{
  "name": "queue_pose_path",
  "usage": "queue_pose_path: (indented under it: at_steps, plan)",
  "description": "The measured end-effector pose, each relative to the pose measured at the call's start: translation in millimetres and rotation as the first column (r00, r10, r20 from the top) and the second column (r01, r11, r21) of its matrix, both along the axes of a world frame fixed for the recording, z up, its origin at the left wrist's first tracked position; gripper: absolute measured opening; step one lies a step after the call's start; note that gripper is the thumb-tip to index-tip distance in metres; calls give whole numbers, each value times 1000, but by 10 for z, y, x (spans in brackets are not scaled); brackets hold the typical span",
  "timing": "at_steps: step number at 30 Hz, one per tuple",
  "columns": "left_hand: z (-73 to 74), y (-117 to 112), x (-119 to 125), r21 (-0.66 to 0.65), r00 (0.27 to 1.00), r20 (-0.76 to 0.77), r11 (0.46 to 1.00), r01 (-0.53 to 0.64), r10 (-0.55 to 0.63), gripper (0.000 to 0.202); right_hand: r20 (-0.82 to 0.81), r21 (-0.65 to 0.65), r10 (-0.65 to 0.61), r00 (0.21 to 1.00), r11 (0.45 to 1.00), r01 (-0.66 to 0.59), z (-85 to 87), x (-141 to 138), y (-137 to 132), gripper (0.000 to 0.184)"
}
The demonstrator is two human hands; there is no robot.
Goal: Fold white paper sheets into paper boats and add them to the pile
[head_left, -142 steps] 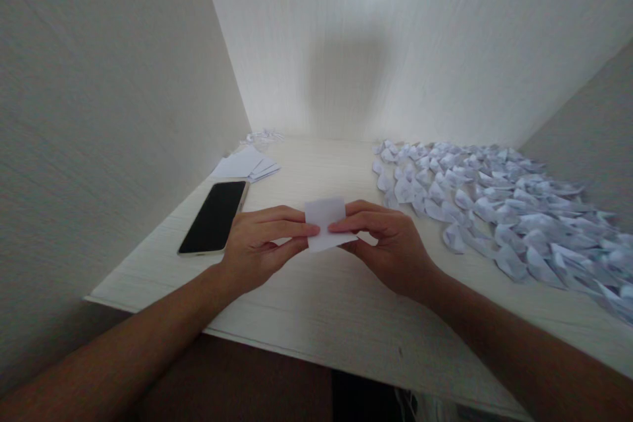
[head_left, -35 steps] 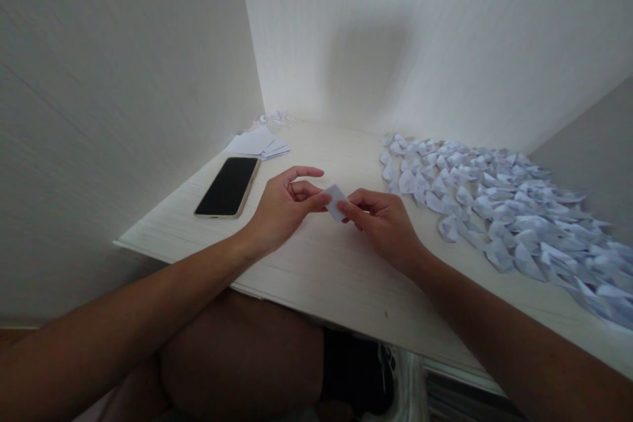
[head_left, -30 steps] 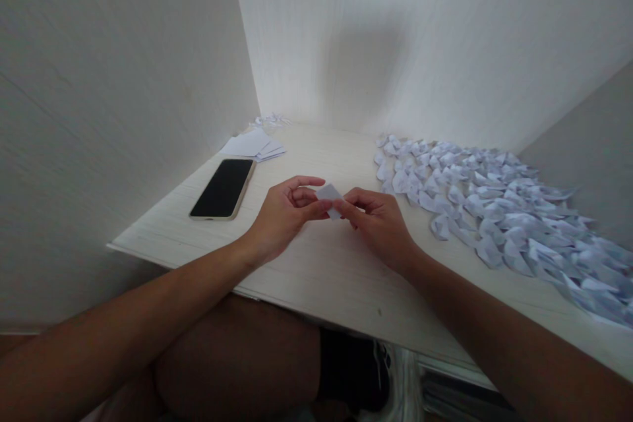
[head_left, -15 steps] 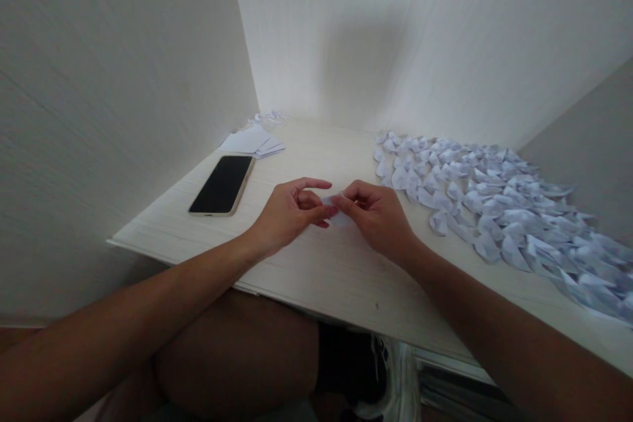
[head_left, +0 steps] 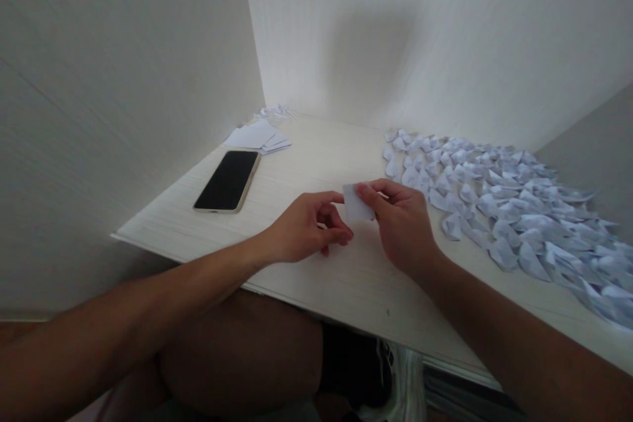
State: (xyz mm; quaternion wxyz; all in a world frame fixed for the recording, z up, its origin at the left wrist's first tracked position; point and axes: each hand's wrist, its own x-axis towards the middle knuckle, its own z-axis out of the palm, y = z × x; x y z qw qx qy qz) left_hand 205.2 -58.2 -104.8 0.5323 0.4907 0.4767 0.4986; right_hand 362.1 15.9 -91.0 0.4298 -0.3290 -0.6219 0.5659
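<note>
A small folded white paper piece (head_left: 357, 204) stands between my two hands above the pale wooden desk (head_left: 316, 264). My right hand (head_left: 403, 224) pinches its right side with thumb and fingertips. My left hand (head_left: 309, 231) has its fingers curled, with the index fingertip touching the paper's left edge and the thumb below. Both wrists hover just over the desk near its front middle.
A black phone (head_left: 228, 180) lies face up at the left. Behind it rests a small stack of white paper slips (head_left: 257, 138), with scraps (head_left: 277, 110) in the back corner. Several folded white paper pieces (head_left: 499, 201) cover the right side. White walls enclose the desk.
The paper, earlier a wider sheet, is now a small folded piece. In the last half second my hands separated slightly and the piece came upright in my right fingers.
</note>
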Motion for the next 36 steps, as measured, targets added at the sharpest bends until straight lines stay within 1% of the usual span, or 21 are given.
queue_pose_path:
  at_steps: [2, 5, 9, 11, 13, 15, 18, 20, 22, 25, 28, 31, 34, 36]
  plan:
    - [-11, -29, 29, -13, 1000, 16, 1000, 3, -2, 52, -70, -38, -34, 997, 999, 32, 7, 3, 33, 20]
    - [2, -42, 40, -21, 999, 38, 1000, -19, 20, 49, -122, -69, -34, 992, 997, 26, -2, 8, 82, 20]
    - [51, -25, 21, -30, 998, 56, 999, -20, 22, 24, -117, -94, 53, 992, 993, -65, -36, 11, 110, 20]
    - [70, -20, 14, -5, 996, 69, 999, -53, 53, 24, -102, -102, 114, 988, 987, -124, -57, 13, 107, 20]
    - [78, -27, 8, 40, 993, 36, 993, -113, 112, 26, -80, -123, 180, 980, 974, -189, -76, 15, 98, 22]
    - [78, -43, 1, 95, 985, -48, 982, -163, 168, 27, -62, -157, 237, 970, 957, -244, -92, 17, 89, 24]
    - [66, -69, -12, 155, 969, -156, 973, -169, 193, 29, -58, -189, 279, 959, 940, -285, -99, 20, 79, 26]
    - [54, -76, -16, 163, 969, -166, 974, -156, 183, 30, -56, -199, 295, 954, 933, -301, -92, 21, 79, 27]
    - [45, -76, -15, 161, 975, -140, 976, -148, 171, 29, -60, -208, 301, 952, 929, -307, -81, 23, 89, 27]
    - [40, -69, -11, 181, 983, -60, 971, -158, 171, 23, -65, -208, 277, 959, 936, -285, -69, 29, 115, 27]
    - [40, -63, -22, 205, 985, 2, 964, -169, 172, 33, -42, -204, 275, 960, 939, -278, -68, 36, 134, 29]
    - [39, -53, -44, 226, 985, 21, 959, -172, 172, 31, -22, -206, 296, 955, 933, -294, -58, 35, 133, 34]
    - [36, -44, -60, 247, 978, 52, 947, -206, 200, 28, -54, -235, 298, 953, 924, -302, -31, 29, 122, 39]
    - [35, -42, -64, 252, 975, 66, 942, -223, 213, 29, -104, -272, 311, 945, 905, -328, -14, 27, 116, 39]
